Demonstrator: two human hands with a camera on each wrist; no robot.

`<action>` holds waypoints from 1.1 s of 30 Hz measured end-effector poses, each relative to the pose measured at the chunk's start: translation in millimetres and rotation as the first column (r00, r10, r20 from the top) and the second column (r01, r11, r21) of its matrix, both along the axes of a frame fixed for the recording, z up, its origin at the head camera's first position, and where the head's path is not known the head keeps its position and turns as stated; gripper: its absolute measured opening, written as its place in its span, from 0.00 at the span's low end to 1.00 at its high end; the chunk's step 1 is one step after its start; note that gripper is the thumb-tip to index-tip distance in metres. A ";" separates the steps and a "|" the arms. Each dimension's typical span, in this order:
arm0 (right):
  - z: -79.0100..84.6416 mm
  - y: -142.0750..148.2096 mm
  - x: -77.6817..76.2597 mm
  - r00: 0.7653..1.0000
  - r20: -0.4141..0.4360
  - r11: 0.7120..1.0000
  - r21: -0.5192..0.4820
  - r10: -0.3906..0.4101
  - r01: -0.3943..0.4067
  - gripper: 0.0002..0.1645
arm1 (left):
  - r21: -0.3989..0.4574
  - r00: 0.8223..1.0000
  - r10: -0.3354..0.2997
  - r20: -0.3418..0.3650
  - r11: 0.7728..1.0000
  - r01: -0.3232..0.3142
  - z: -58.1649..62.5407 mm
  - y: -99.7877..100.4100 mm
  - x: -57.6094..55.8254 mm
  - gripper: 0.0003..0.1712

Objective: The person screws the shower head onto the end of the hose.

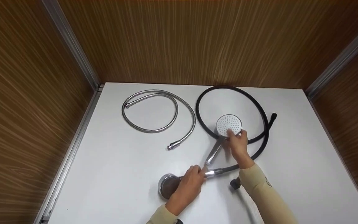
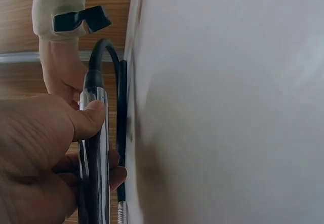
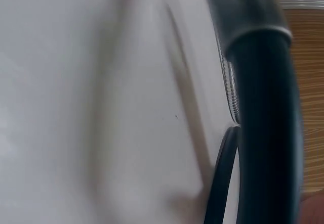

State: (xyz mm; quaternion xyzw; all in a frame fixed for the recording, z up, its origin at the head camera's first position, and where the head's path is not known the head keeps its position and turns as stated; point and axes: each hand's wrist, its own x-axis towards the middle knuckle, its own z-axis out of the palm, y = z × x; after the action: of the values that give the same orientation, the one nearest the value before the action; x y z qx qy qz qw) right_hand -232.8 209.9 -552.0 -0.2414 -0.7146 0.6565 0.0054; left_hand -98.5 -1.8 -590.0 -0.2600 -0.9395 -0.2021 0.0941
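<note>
My left hand grips the chrome handle of a hand shower, its thumb on the near side. This shower's round head points toward the lower left, and a black hose joins its handle end. My right hand holds a second hand shower by its head, thumb on the white, dotted spray face. The second shower's silver handle slants down toward my left hand. In the right wrist view, the black hose fills the foreground, and most of the right hand is hidden.
A coiled metal hose lies on the white table at the back left, its chrome connector pointing forward. The black hose loops at the back right, with a loose end fitting. Wood-grain panels enclose the back and sides.
</note>
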 end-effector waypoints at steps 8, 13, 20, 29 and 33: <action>0.9 4.1 1.1 0.999 -0.033 0.998 -0.044 -0.043 0.042 0.37 | 0.028 0.999 0.035 -0.010 0.999 -0.034 -4.9 2.2 2.5 0.15; 1.1 6.8 1.5 0.998 -0.032 0.997 -0.058 -0.049 0.047 0.39 | -0.008 0.999 0.038 0.008 0.999 -0.038 2.9 1.6 2.2 0.14; 1.1 14.4 2.4 0.995 -0.064 0.990 -0.128 -0.070 0.061 0.41 | 0.183 0.965 -0.068 0.254 0.983 0.021 28.8 -23.4 -17.5 0.20; 5.6 28.6 8.5 0.991 -0.090 0.969 -0.233 -0.103 0.079 0.40 | 0.169 0.965 0.099 0.242 0.975 -0.142 37.6 -60.5 -81.9 0.24; 5.6 32.0 12.9 0.990 -0.096 0.970 -0.231 -0.104 0.079 0.39 | 0.043 0.953 0.181 0.242 0.979 -0.197 36.1 -59.5 -97.6 0.25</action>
State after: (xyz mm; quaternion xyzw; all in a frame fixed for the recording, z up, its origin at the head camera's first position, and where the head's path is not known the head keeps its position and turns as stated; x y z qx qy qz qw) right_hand -220.0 241.9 -546.3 -0.2375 -0.6220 0.7447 0.0468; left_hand -196.0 -61.3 -553.9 -0.1397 -0.9573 -0.2530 0.0086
